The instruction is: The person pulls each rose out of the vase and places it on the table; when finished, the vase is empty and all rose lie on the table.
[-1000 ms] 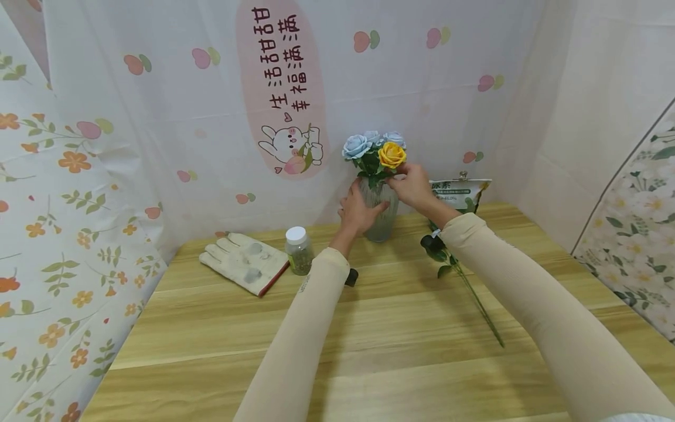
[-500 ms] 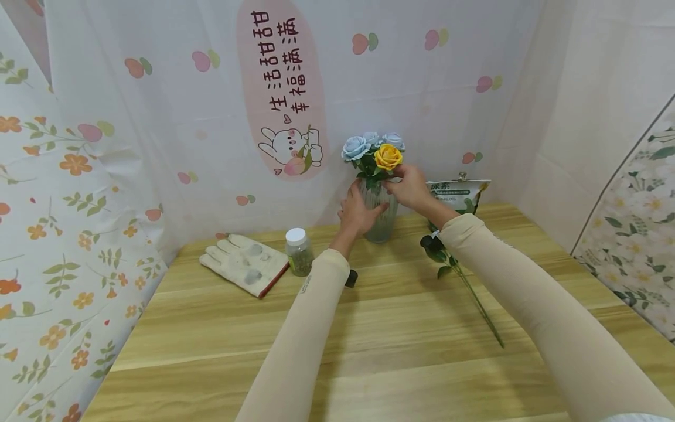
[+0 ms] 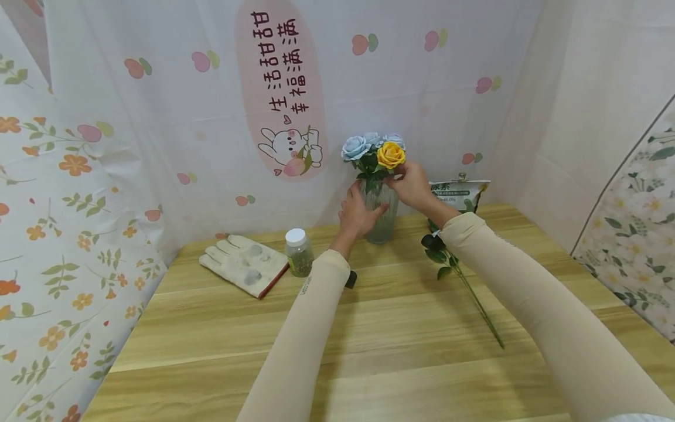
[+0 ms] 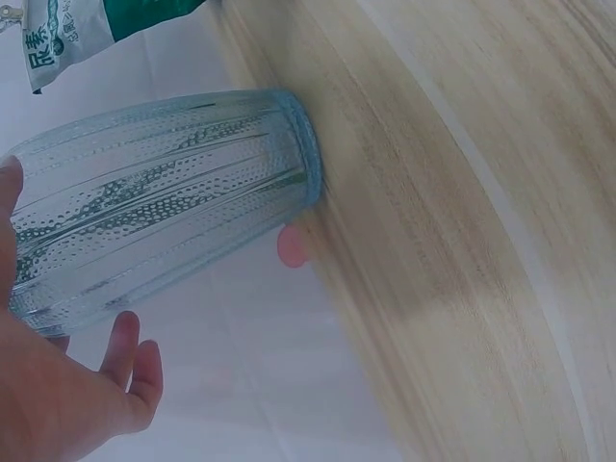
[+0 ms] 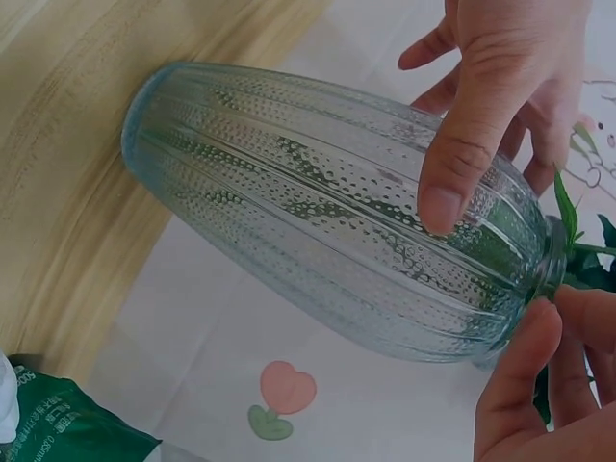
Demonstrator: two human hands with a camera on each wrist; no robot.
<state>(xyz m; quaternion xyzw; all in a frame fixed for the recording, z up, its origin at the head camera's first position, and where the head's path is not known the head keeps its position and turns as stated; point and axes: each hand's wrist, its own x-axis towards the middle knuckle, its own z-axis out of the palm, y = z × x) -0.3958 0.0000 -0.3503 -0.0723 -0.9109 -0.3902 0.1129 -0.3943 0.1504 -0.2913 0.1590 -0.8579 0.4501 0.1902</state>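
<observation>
A ribbed clear glass vase point(image 3: 382, 227) stands upright at the back of the table, holding light blue roses point(image 3: 355, 147) and a yellow rose point(image 3: 391, 155). My left hand point(image 3: 358, 214) grips the vase's upper body, its thumb across the front. In the right wrist view that thumb point(image 5: 450, 183) lies against the dimpled glass point(image 5: 308, 197). At the vase's mouth, my right hand point(image 3: 412, 186) pinches the yellow rose just below its bloom; the fingers hide the exact hold. The left wrist view shows the vase's base point(image 4: 300, 144) on the wood.
A dark rose point(image 3: 477, 302) with a green stem lies on the table under my right forearm. Behind it stands a clipped white and green bag point(image 3: 457, 196). To the left are a white-capped jar point(image 3: 299, 253) and a pale work glove point(image 3: 244, 264). Printed cloth hangs behind.
The yellow rose shifts slightly left, then back right, together with my right fingers. My left hand stays in place on the vase.
</observation>
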